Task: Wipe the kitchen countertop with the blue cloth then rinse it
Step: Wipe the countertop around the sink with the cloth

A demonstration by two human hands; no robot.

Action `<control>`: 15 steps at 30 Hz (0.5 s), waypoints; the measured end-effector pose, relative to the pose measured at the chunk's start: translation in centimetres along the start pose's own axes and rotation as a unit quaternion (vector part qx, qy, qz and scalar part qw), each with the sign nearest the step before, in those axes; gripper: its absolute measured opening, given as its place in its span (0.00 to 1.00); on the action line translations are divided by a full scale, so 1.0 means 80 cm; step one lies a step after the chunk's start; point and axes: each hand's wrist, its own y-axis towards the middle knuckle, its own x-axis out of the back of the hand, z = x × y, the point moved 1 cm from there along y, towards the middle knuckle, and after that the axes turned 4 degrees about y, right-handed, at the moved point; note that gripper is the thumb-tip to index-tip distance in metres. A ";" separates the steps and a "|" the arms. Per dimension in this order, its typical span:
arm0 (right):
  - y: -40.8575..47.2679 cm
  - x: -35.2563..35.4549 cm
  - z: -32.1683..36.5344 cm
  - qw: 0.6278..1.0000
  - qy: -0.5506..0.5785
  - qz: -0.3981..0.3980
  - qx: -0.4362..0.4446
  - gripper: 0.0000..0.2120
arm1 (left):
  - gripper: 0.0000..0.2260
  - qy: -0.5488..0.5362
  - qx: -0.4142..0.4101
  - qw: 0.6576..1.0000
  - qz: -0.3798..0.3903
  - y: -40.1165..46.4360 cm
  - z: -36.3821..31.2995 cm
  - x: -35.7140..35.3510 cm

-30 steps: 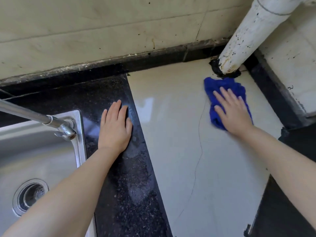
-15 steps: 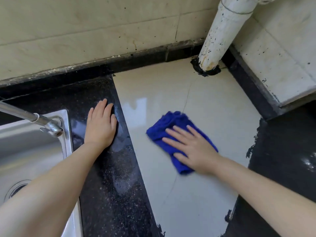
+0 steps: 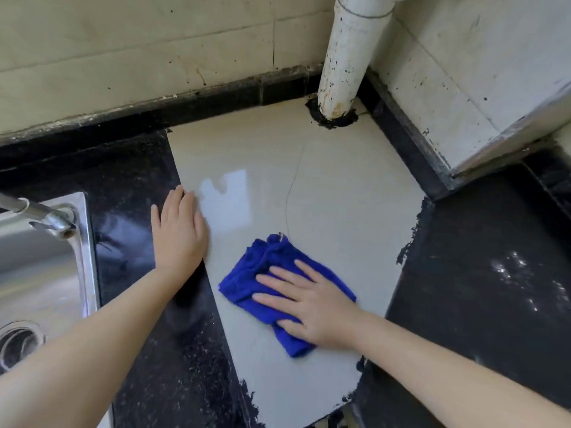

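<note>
A crumpled blue cloth (image 3: 262, 273) lies on the cream tile section of the countertop (image 3: 324, 186), near its front middle. My right hand (image 3: 312, 301) presses flat on the cloth with straight, spread fingers that cover its near right part. My left hand (image 3: 179, 230) rests flat on the counter with straight fingers, across the seam between the black granite (image 3: 133, 186) and the cream tile, just left of the cloth. A thin crack runs down the tile to the cloth's top edge.
A steel sink (image 3: 40, 273) with a drain (image 3: 18, 341) sits at the left, its tap (image 3: 46, 217) reaching over the rim. A white pipe (image 3: 349, 57) rises from the back corner. Tiled walls close the back and right. More black counter (image 3: 494, 273) lies to the right.
My right hand has dragged the cloth from the base of the pipe toward me and to the left across the tile. My left hand has stayed flat by the seam.
</note>
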 end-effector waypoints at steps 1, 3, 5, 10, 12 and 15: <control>-0.010 0.007 -0.045 1.000 -0.012 -0.015 -0.015 0.24 | 0.15 -0.014 0.007 1.000 -0.001 -0.007 -0.007 -0.002; -0.028 0.031 -0.152 0.980 -0.025 -0.053 -0.191 0.25 | 0.15 -0.029 0.014 0.999 0.002 -0.013 -0.013 -0.004; -0.050 0.062 -0.234 0.929 -0.039 -0.050 -0.363 0.30 | 0.15 -0.037 0.014 0.999 0.002 -0.013 -0.012 -0.002; -0.036 0.022 -0.114 0.914 -0.023 -0.096 -0.395 0.27 | 0.15 -0.024 0.007 1.000 0.000 -0.008 -0.013 -0.003; -0.037 -0.010 -0.005 0.955 -0.025 -0.095 -0.280 0.27 | 0.15 -0.017 0.002 1.000 0.002 -0.007 -0.014 -0.004; -0.053 -0.030 0.113 0.993 -0.003 -0.030 -0.117 0.26 | 0.14 -0.016 0.007 1.000 0.009 -0.006 -0.011 -0.004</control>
